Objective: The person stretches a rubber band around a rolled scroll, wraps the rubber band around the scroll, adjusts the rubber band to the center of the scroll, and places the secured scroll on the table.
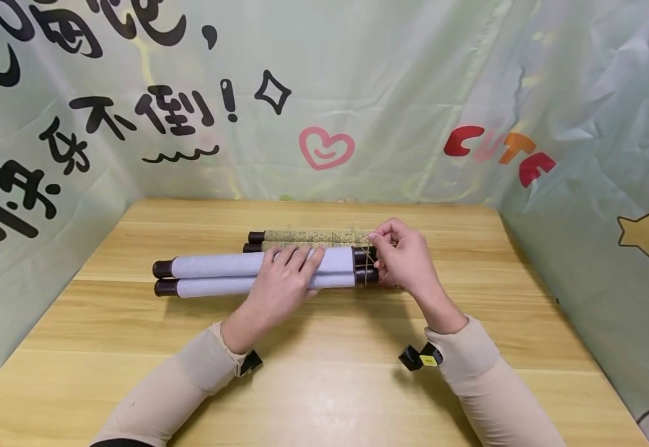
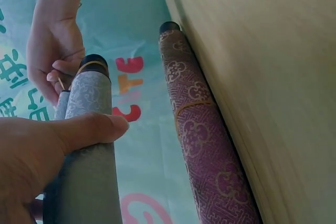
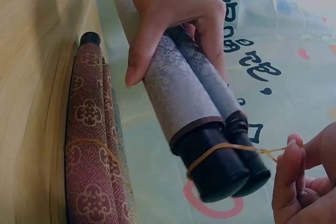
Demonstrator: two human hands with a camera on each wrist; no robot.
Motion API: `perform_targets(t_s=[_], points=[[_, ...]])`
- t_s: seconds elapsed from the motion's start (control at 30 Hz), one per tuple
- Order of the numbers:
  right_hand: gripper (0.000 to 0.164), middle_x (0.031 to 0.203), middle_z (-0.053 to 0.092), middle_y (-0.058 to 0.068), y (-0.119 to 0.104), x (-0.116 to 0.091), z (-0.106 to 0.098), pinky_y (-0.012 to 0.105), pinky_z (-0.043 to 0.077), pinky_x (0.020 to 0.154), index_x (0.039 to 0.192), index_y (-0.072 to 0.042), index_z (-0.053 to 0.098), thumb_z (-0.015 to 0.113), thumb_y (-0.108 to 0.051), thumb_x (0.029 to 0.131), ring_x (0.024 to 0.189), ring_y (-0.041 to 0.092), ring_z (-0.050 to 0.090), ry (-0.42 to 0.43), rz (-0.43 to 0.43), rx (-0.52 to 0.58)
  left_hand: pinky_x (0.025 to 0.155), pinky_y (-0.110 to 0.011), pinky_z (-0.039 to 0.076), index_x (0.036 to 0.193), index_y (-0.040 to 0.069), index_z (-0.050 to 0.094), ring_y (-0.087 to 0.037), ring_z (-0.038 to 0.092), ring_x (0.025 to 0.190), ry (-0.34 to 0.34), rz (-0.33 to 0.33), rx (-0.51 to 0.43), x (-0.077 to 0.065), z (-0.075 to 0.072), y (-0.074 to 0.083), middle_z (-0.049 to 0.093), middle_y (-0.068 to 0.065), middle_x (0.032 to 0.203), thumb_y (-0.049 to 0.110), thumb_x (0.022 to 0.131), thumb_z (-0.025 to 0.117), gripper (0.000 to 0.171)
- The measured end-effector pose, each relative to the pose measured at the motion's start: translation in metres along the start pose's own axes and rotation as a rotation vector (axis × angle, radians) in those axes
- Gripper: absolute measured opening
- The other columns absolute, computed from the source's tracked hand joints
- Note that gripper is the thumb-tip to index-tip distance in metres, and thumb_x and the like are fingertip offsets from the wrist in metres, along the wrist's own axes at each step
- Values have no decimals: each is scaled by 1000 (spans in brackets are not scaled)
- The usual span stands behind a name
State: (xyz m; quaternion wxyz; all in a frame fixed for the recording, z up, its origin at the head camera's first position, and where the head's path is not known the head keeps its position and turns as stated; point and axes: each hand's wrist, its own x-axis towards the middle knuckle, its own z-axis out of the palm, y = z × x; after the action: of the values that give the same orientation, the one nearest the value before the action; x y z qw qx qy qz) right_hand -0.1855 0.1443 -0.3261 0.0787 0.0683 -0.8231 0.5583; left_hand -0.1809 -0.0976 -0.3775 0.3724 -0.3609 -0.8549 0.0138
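Note:
A pale grey-blue patterned scroll (image 1: 213,267), rolled from both ends into two side-by-side rolls with dark knobs (image 3: 218,163), is held over the table in my left hand (image 1: 282,276). The thumb lies along one roll and the fingers wrap over the other. At the scroll's right end, my right hand (image 1: 408,257) pinches a tan rubber band (image 3: 231,146). The band loops round the dark knobs and is pulled taut out to the fingertips. Behind the held scroll lies a gold patterned scroll (image 1: 313,236), partly covered in the head view.
A maroon patterned scroll (image 3: 86,108) with a rubber band round its middle lies on the wooden table (image 1: 324,385). Printed fabric (image 1: 391,93) hangs round the table's back and sides. Each wrist wears a small black camera (image 1: 414,358).

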Motion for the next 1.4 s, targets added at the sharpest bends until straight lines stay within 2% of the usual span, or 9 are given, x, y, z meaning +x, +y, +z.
perform_targets(t_s=[0.17, 0.33, 0.47, 0.67, 0.87, 1.13, 1.3, 1.4], points=[[16, 69, 56, 12, 0, 2, -2, 40, 55, 47, 94, 0, 58, 62, -15, 97, 50, 17, 57, -2, 55, 74, 84, -50, 50, 131, 7, 58, -34, 63, 103, 63, 2, -7, 1, 1, -3, 65, -15, 117, 44, 66, 88, 81], [14, 68, 54, 10, 0, 3, -4, 33, 54, 45, 96, 1, 57, 61, -13, 97, 50, 15, 54, -10, 103, 144, 83, -51, 49, 133, 6, 58, -34, 63, 101, 94, 3, -20, 1, 1, -5, 65, -15, 117, 46, 67, 87, 83], [11, 65, 52, 5, 0, 5, -5, 26, 51, 45, 96, 3, 55, 58, -8, 98, 49, 12, 52, -28, 140, 244, 81, -50, 50, 134, 6, 56, -33, 63, 100, 129, 9, -14, 2, 2, -6, 66, -14, 116, 47, 67, 87, 85], [5, 64, 49, 1, 1, 7, -8, 18, 42, 44, 94, 2, 52, 52, -1, 98, 50, 8, 45, -78, 180, 453, 80, -49, 49, 136, 5, 54, -33, 63, 99, 185, 25, -42, 1, 2, -8, 66, -14, 115, 47, 63, 88, 91], [12, 63, 46, -1, -3, 4, -11, 14, 33, 41, 87, -5, 53, 51, -1, 99, 49, 5, 40, -114, 206, 642, 82, -48, 50, 134, 4, 55, -34, 64, 99, 231, 18, -108, 2, 2, -9, 66, -15, 115, 49, 65, 87, 88], [19, 64, 49, 0, -12, -2, -10, 11, 29, 36, 82, -6, 57, 51, -1, 99, 49, 3, 42, -156, 233, 991, 87, -51, 50, 129, 2, 60, -37, 65, 98, 344, -63, -153, 8, -7, -12, 68, -16, 114, 49, 63, 88, 85], [23, 62, 49, 0, -12, -5, -3, 11, 25, 38, 81, -5, 56, 46, -4, 102, 47, 2, 41, -213, 254, 1239, 84, -51, 51, 127, 3, 60, -37, 65, 97, 346, -97, -164, 9, -10, -14, 68, -16, 113, 49, 66, 86, 81], [25, 64, 50, 0, -12, -7, 3, 13, 22, 40, 83, -6, 54, 41, -5, 104, 48, 3, 41, -211, 266, 1339, 84, -53, 51, 127, 2, 60, -39, 65, 97, 335, -115, -189, 9, -12, -16, 68, -18, 114, 48, 67, 86, 80]])
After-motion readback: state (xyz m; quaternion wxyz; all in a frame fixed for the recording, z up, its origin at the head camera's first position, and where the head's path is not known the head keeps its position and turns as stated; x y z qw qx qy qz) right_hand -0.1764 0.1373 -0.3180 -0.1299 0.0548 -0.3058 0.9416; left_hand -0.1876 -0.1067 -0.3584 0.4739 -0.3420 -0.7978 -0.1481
